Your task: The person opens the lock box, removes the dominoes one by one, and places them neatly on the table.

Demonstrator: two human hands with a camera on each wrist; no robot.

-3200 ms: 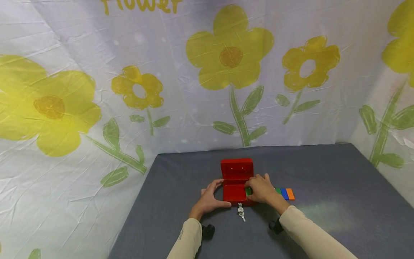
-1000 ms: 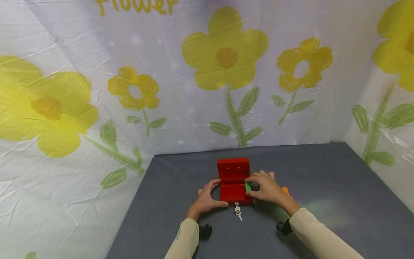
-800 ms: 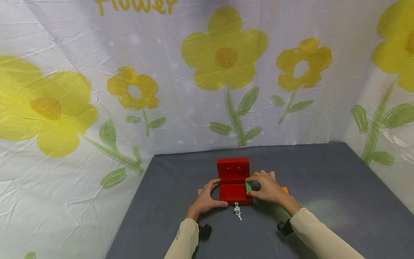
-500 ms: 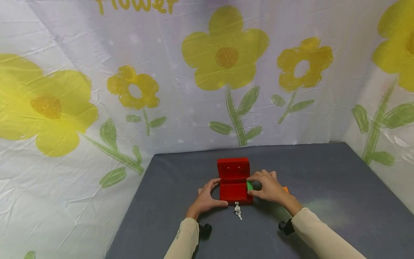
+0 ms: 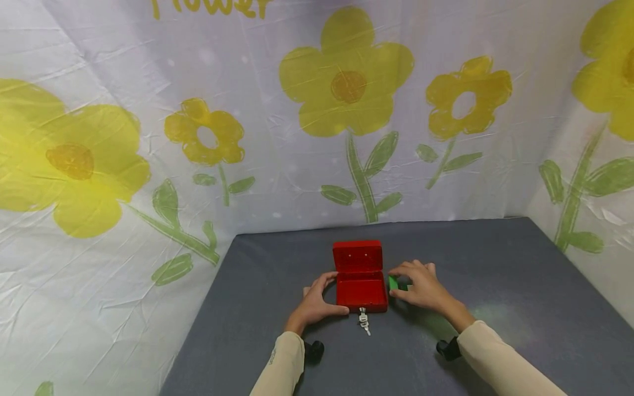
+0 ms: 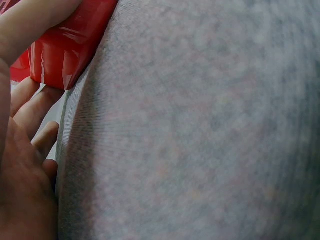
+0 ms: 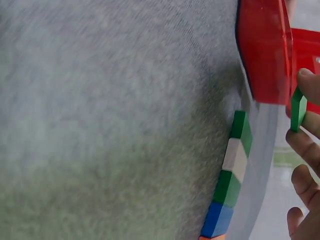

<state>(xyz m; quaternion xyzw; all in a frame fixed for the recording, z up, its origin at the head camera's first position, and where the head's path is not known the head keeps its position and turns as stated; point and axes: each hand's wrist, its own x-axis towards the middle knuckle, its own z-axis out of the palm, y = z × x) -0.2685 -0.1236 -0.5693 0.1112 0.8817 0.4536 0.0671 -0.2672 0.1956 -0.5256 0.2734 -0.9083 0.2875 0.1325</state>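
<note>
A red cash box (image 5: 359, 292) stands with its lid raised on the grey table, a small key set hanging at its front. My left hand (image 5: 317, 303) holds the box's left side, thumb at the front corner and fingers toward the back. In the left wrist view, fingertips touch the red box wall (image 6: 52, 60). Just right of the box, my right hand (image 5: 420, 287) pinches a flat green block (image 7: 298, 111) upright between thumb and fingers. No block shows inside the box in the head view.
The right wrist view shows a row of blocks beside the box: green (image 7: 242, 129), whitish (image 7: 234, 159), another green, blue (image 7: 216, 219) and an orange edge. My right hand mostly hides this row in the head view. Keys (image 5: 364, 321) lie before the box.
My right hand has moved from inside the box out past its right wall, carrying the green block. The orange block's end, visible earlier, is now behind the hand. My left hand keeps its place.
</note>
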